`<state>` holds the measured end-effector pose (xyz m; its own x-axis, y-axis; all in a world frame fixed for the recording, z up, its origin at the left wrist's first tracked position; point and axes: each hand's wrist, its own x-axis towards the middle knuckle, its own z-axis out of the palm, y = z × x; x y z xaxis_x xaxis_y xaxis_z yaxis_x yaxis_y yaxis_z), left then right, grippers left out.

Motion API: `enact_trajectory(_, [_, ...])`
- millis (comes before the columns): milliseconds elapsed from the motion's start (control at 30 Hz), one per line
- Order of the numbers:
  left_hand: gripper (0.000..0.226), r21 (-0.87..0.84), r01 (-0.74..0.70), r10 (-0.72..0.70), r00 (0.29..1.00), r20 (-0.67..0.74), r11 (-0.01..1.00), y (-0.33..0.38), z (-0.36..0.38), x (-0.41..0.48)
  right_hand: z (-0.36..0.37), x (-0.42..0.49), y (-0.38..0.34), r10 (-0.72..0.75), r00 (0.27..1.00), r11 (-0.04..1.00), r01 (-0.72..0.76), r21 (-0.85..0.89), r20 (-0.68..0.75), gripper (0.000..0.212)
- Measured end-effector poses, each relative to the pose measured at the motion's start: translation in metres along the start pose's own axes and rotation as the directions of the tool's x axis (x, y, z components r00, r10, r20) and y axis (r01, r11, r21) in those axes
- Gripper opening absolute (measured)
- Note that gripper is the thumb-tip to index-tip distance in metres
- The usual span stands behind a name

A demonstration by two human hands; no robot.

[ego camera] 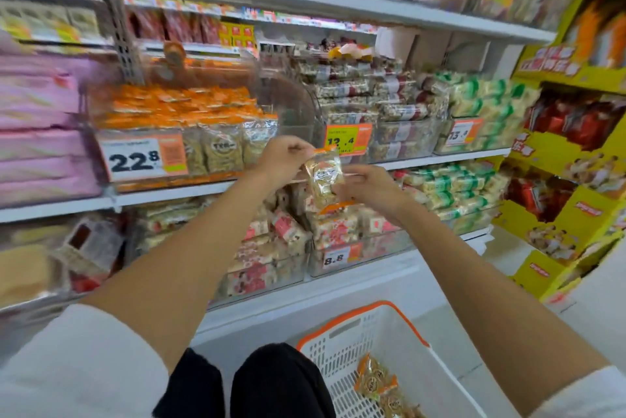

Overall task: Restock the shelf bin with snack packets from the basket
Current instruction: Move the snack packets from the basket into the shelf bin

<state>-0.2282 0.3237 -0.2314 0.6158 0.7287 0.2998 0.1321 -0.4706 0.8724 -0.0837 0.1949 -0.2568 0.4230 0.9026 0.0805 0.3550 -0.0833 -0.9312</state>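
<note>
Pinching one packet [323, 180] between them, the left hand [286, 157] grips its top and the right hand [369, 187] its lower side, bin [220, 153] at ten o'clock, basket [342, 353] at six holding more packets [376, 380].

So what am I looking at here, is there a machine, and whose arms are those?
No machine here: a person wears one camera on the head, looking forward and down, so you see their own arms. The left hand and right hand both pinch one snack packet in front of store shelves. The clear shelf bin with the 22.8 tag holds similar packets. Below, a white basket with an orange rim holds more packets.
</note>
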Motion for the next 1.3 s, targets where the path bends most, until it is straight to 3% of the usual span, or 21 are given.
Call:
enact_trajectory(100, [0.012,-0.068,-0.066,0.056,0.99,-0.131,0.996,0.029,-0.033,0.029,0.004,0.028,-0.046,-0.163,0.981,0.987,0.164,-0.005,-0.107,0.037])
enact_trajectory(167, [0.012,-0.228,-0.058,0.02,0.986,-0.167,0.972,0.042,-0.056,0.044,0.011,0.05,-0.07,-0.243,0.955,0.97,0.237,-0.054,-0.171,0.033])
enact_trajectory(233, [0.024,-0.275,-0.07,0.022,0.984,-0.175,0.959,0.047,-0.078,0.058,0.021,0.071,-0.088,-0.281,0.943,0.958,0.267,-0.102,-0.177,0.023])
enact_trajectory(433, [0.022,0.026,-0.057,0.061,0.982,-0.177,0.998,0.035,-0.103,0.08,0.038,0.122,-0.107,-0.22,0.975,0.953,0.209,-0.221,-0.025,0.019])
enact_trajectory(533, [0.02,0.111,-0.058,0.08,0.976,-0.203,0.992,0.025,-0.11,0.09,0.042,0.134,-0.107,-0.227,0.974,0.935,0.214,-0.283,-0.012,0.028])
enact_trajectory(600, [0.021,0.13,-0.029,0.049,0.988,-0.148,0.991,0.022,-0.116,0.094,0.044,0.141,-0.107,-0.171,0.985,0.942,0.16,-0.294,-0.01,0.031])
enact_trajectory(767, [0.02,0.446,-0.004,-0.031,0.997,0.07,0.895,0.012,-0.118,0.094,0.051,0.148,-0.11,-0.02,0.988,0.913,0.081,-0.401,0.153,0.016])
enact_trajectory(900, [0.026,0.522,-0.011,-0.074,0.987,0.141,0.853,0.008,-0.119,0.093,0.056,0.154,-0.112,0.074,0.987,0.866,0.008,-0.501,0.143,0.014])
enact_trajectory(967, [0.027,0.543,-0.016,-0.084,0.984,0.158,0.839,0.007,-0.118,0.091,0.062,0.154,-0.112,0.081,0.984,0.851,0.014,-0.525,0.156,0.019])
enact_trajectory(1067, [0.021,0.552,-0.023,-0.076,0.985,0.156,0.834,0.004,-0.119,0.092,0.066,0.152,-0.114,0.073,0.982,0.826,0.038,-0.563,0.173,0.009])
enact_trajectory(1200, [0.006,0.551,-0.036,-0.071,0.983,0.171,0.834,-0.001,-0.125,0.093,0.063,0.151,-0.113,0.066,0.983,0.894,0.018,-0.448,0.171,0.013])
enact_trajectory(1300, [0.008,0.562,-0.026,-0.082,0.983,0.167,0.827,-0.002,-0.123,0.089,0.063,0.146,-0.112,0.034,0.979,0.879,0.068,-0.472,0.203,0.009])
